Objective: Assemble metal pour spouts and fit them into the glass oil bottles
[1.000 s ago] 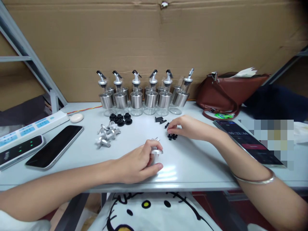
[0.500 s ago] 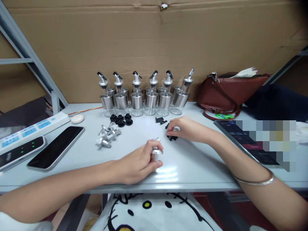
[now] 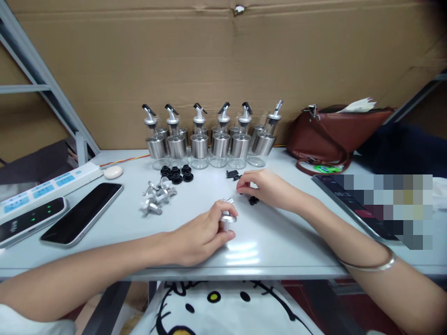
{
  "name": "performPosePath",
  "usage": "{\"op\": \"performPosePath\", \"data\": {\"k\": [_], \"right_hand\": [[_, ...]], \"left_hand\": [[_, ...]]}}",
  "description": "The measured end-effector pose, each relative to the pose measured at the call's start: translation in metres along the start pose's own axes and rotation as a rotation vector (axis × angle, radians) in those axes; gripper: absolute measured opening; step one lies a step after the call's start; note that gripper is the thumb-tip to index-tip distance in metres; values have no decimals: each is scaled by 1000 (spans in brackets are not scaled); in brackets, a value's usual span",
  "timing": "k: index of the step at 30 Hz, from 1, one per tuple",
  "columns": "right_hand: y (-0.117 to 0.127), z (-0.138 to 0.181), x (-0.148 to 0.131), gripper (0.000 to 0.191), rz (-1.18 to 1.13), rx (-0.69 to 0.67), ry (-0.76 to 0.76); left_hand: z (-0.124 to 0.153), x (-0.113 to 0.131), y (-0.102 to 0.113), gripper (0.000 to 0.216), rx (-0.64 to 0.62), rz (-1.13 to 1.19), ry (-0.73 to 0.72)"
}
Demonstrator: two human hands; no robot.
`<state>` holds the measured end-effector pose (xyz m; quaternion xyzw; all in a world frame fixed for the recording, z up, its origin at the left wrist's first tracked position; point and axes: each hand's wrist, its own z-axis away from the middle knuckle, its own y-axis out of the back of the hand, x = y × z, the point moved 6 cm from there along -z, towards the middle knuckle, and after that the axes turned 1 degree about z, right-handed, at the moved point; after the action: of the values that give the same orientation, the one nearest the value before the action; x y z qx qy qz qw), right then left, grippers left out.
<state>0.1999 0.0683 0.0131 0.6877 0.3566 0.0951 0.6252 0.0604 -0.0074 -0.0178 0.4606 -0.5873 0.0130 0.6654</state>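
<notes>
My left hand (image 3: 200, 232) rests on the pale table (image 3: 272, 242) near its front edge, fingers wrapped round a silver metal pourer spout (image 3: 227, 217). My right hand (image 3: 267, 188) lies farther back, fingers pinched together over something small and dark that I cannot make out. A few small black plastic pieces (image 3: 253, 200) lie just under that hand, and more black pieces (image 3: 232, 175) sit behind it. A heap of loose silver spouts (image 3: 156, 195) and a cluster of black rubber stoppers (image 3: 176, 174) lie to the left.
Several glass bottles with steel bands and pourers (image 3: 209, 139) stand in a row at the back, against cardboard. Two phones (image 3: 82, 211) and a power strip (image 3: 45, 184) lie at the left. A brown bag (image 3: 331, 132) and a dark tablet (image 3: 352, 204) are at the right.
My right hand has slid a little left and nearer, away from the black pieces, with its fingertips pinched. My left hand keeps hold of the silver spout and has barely moved.
</notes>
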Motion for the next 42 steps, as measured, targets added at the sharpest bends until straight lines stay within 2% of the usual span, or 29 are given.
{"op": "performPosePath", "data": {"k": [3,6,9,12,17,29,34,38,42], "right_hand": [[8,1,-4,12,-104,130,11],[10,3,-5,16,-393,229,-37],[8,6,-10,24,-713,260,-97],[7,9,-20,28,-872,243,-116],[8,13,-23,27,-922,235,-144],[10,12,-23,23,-953,265,-150],[-1,12,-26,26,-999,154,-147],[-3,12,-27,25,-1046,124,-159],[-7,11,-29,22,-1208,7,-149]], "left_hand": [[-1,-1,0,20,5,21,11],[-2,1,0,20,9,33,24],[-2,3,1,19,17,54,29],[-2,4,4,18,53,63,23],[-1,2,7,15,105,21,7],[0,1,7,14,123,-4,9],[-1,2,7,14,91,-11,14],[-1,3,7,14,77,-14,-14],[0,4,7,17,78,-7,-66]]}}
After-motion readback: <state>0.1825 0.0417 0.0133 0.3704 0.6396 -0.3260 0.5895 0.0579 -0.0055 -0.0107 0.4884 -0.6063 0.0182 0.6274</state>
